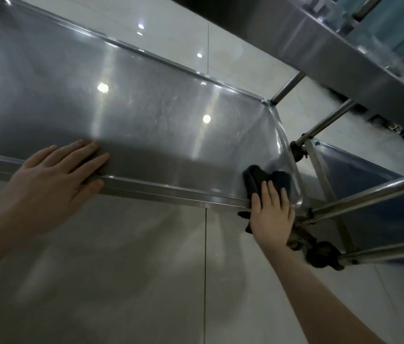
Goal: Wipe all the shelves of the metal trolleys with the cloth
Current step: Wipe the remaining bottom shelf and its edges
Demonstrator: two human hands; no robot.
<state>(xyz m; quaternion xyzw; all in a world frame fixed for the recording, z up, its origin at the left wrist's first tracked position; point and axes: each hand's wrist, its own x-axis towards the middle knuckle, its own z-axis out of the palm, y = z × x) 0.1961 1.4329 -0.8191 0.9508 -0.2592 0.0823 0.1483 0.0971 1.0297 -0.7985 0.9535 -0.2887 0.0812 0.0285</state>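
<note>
**Lower trolley shelf with both hands in place**

The lower shelf [146,115], a shallow steel tray with a raised rim [171,189], fills the upper left of the view and serves as the reference here. The left hand [59,175] lies flat across the shelf's near rim. Its fingers are straight and slightly spread, the fingertips reach onto the shelf surface, and it holds nothing. The right hand [271,214] rests at the shelf's near right corner, also with straight fingers, and presses a dark cloth [258,177] against the metal. The cloth is bunched ahead of the fingertips, inside the corner, and small folds show beneath the palm at the rim's outer side. Bright spots of ceiling light are reflected in the shelf surface.

Above and to the right of the shelf runs the edge of an upper shelf [332,53], joined to the lower shelf's far right corner by an upright tube [286,88]. Just beyond the shelf's right end stands a second trolley [354,175], with its own steel shelf and slanting tubes. A dark, blurred object [322,255] below the right corner appears to be a caster wheel. Pale glossy floor tiles [121,269] lie on the near and far sides of the shelf.
</note>
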